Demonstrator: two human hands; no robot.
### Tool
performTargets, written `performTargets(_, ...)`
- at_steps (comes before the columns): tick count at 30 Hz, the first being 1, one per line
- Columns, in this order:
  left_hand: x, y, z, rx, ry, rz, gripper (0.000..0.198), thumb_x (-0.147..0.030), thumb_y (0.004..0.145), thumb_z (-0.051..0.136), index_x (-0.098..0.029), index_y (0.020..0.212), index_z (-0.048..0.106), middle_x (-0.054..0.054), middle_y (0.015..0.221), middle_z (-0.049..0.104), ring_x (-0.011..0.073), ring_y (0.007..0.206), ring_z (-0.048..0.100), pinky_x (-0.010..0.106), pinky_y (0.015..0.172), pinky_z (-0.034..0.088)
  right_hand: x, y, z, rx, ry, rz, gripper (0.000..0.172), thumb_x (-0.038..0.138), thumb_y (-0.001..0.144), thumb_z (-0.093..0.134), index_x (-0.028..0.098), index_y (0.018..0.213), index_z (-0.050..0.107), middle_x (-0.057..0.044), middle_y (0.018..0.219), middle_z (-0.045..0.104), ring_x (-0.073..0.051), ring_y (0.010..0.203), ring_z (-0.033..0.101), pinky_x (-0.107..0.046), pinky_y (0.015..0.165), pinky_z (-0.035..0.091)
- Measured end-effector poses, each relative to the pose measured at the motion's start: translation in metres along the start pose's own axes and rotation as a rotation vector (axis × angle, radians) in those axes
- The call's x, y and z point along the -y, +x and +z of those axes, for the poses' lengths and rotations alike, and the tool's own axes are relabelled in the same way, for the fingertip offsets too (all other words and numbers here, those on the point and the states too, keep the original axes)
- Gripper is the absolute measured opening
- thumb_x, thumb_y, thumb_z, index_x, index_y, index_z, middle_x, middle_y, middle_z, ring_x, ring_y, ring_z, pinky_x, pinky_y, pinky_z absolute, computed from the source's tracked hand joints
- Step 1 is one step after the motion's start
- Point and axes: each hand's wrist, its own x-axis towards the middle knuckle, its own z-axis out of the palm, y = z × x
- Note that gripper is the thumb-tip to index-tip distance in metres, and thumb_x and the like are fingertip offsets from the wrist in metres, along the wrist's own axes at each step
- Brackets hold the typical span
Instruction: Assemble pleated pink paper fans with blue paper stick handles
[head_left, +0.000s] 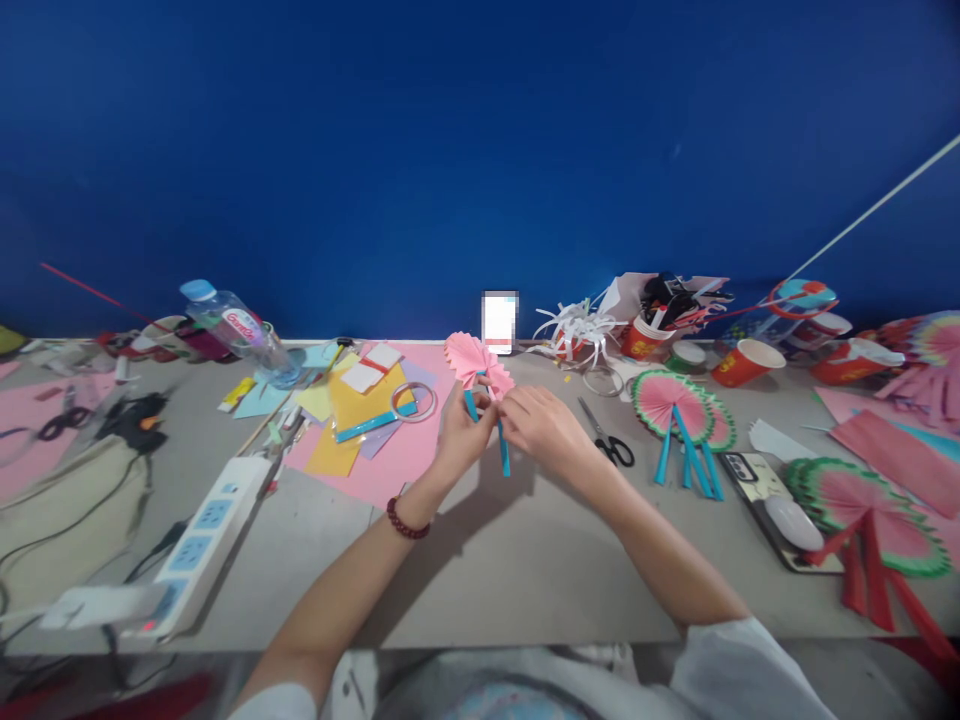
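A pleated pink paper fan (469, 357) with blue paper strips (504, 455) hanging below it is held above the table between my two hands. My left hand (466, 425) has its fingers closed on the fan's lower part, near the strips. On the other side, my right hand (541, 420) pinches the fan's right edge; its fingertips are partly hidden. A pair of black-handled scissors (616, 450) lies just right of my right hand. Close to my left hand, a roll of tape (414, 402) rests on yellow and purple paper sheets over pink paper (409, 465).
Finished-looking pink fans with green edges (671, 405) lie at the right, near a phone (750, 485) with a white mouse (793, 522). Red paper cups (748, 363) line the back. Leftward stand a water bottle (244, 330) and a power strip (214, 540). A blue wall (375, 150) closes the back.
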Motion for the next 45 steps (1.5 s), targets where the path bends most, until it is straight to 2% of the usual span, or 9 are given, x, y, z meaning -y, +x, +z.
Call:
performTargets(3, -0.008, 0.003, -0.002, 0.047, -0.041, 0.02, 0.038, -0.038, 0.069, 0.074, -0.019, 0.095, 0.054, -0.006, 0.057, 0.054, 0.0114, 0.055, 0.054, 0.025, 0.061, 0.045, 0.001, -0.001, -0.002, -0.039, 0.062, 0.059, 0.017, 0.016, 0.093, 0.044, 0.017, 0.083, 0.058, -0.007, 0.081, 0.062, -0.02, 0.078, 0.055, -0.032, 0.072, 0.038)
performTargets(13, -0.016, 0.001, -0.001, -0.064, -0.123, 0.024, 0.038, -0.035, 0.067, 0.076, -0.023, 0.085, 0.044, -0.01, 0.054, 0.05, 0.0088, 0.053, 0.054, 0.023, 0.057, 0.047, 0.005, -0.001, -0.008, -0.29, 0.127, 0.144, 0.014, 0.019, 0.092, 0.049, 0.02, 0.1, 0.061, -0.009, 0.098, 0.069, -0.022, 0.088, 0.061, -0.035, 0.077, 0.044)
performTargets(16, -0.02, 0.001, -0.003, -0.101, -0.134, 0.021, 0.035, -0.032, 0.069, 0.074, -0.023, 0.086, 0.044, -0.01, 0.055, 0.049, 0.0084, 0.053, 0.053, 0.023, 0.057, 0.045, 0.006, -0.002, -0.012, -0.382, 0.221, 0.198, 0.012, 0.019, 0.089, 0.052, 0.022, 0.095, 0.062, -0.008, 0.095, 0.069, -0.021, 0.087, 0.062, -0.035, 0.079, 0.047)
performTargets(18, -0.021, 0.001, -0.004, -0.138, -0.134, 0.024, 0.034, -0.031, 0.069, 0.074, -0.023, 0.088, 0.046, -0.01, 0.055, 0.05, 0.0082, 0.053, 0.052, 0.022, 0.056, 0.042, 0.01, -0.002, -0.015, -0.365, 0.341, 0.243, 0.01, 0.019, 0.087, 0.053, 0.022, 0.089, 0.063, -0.006, 0.086, 0.069, -0.019, 0.081, 0.062, -0.033, 0.074, 0.049)
performTargets(22, -0.02, 0.001, -0.004, -0.203, -0.184, -0.014, 0.039, -0.031, 0.067, 0.075, -0.021, 0.095, 0.05, -0.006, 0.063, 0.06, 0.0098, 0.058, 0.057, 0.024, 0.059, 0.041, 0.021, 0.002, -0.016, -0.16, 0.676, 0.388, 0.011, 0.02, 0.084, 0.054, 0.019, 0.081, 0.064, -0.002, 0.07, 0.066, -0.014, 0.06, 0.059, -0.025, 0.057, 0.047)
performTargets(24, -0.02, 0.001, -0.002, -0.206, -0.254, -0.066, 0.041, -0.031, 0.065, 0.077, -0.019, 0.096, 0.053, -0.003, 0.071, 0.065, 0.0103, 0.06, 0.059, 0.025, 0.061, 0.041, 0.024, 0.004, -0.013, -0.107, 0.8, 0.48, 0.013, 0.021, 0.084, 0.053, 0.018, 0.082, 0.066, -0.002, 0.07, 0.068, -0.013, 0.059, 0.061, -0.024, 0.055, 0.047)
performTargets(29, -0.021, 0.0, 0.002, -0.12, -0.446, -0.153, 0.032, -0.028, 0.061, 0.081, -0.017, 0.086, 0.065, 0.0, 0.082, 0.068, 0.0094, 0.069, 0.06, 0.022, 0.06, 0.039, 0.023, 0.005, -0.006, -0.173, 0.963, 0.625, 0.018, 0.025, 0.082, 0.057, 0.018, 0.094, 0.067, -0.006, 0.086, 0.072, -0.017, 0.074, 0.068, -0.028, 0.067, 0.053)
performTargets(38, -0.02, 0.004, 0.0, 0.052, -0.592, -0.391, 0.026, -0.026, 0.057, 0.084, -0.016, 0.078, 0.074, 0.001, 0.077, 0.071, 0.0099, 0.07, 0.06, 0.024, 0.067, 0.041, 0.02, 0.005, -0.006, -0.202, 0.988, 0.668, 0.017, 0.029, 0.081, 0.059, 0.018, 0.093, 0.067, -0.006, 0.086, 0.071, -0.017, 0.075, 0.067, -0.029, 0.069, 0.053)
performTargets(45, -0.019, 0.002, 0.003, 0.035, -0.571, -0.328, 0.02, -0.028, 0.056, 0.084, -0.016, 0.067, 0.071, 0.001, 0.071, 0.069, 0.0096, 0.066, 0.058, 0.024, 0.067, 0.041, 0.018, 0.004, -0.005, -0.277, 0.977, 0.696, 0.017, 0.032, 0.079, 0.063, 0.017, 0.086, 0.066, -0.005, 0.08, 0.07, -0.016, 0.069, 0.065, -0.027, 0.065, 0.052)
